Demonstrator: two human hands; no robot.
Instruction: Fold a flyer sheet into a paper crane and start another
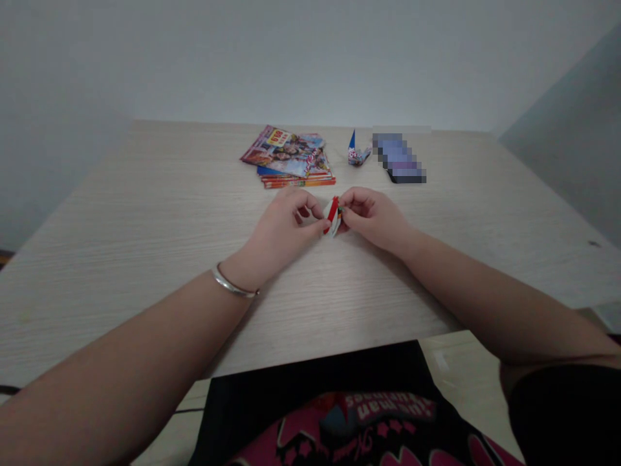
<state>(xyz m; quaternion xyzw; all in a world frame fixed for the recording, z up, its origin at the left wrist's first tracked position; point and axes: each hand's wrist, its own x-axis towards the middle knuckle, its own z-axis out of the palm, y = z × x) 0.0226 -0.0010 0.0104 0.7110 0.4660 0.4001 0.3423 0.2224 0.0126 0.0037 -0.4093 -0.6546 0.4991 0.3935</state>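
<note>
A small piece of folded paper (pixel 332 215), red and white with a dark spot on its right, is held just above the table between both hands. My left hand (pixel 294 219) pinches its left side between thumb and fingers, and a silver bangle circles that wrist. On the other side, my right hand (pixel 371 217) grips the paper's right edge with thumb and forefinger. The fingertips cover parts of the folds. Beyond the hands stands a folded paper crane (pixel 358 155) with a blue pointed tip and patterned body.
A pile of colourful printed leaflets (pixel 286 155) lies behind my left hand. Towards the back right rests a phone (pixel 402 158), its picture pixelated. The pale wood-grain table (pixel 145 213) reaches a plain wall (pixel 310 58) at the back.
</note>
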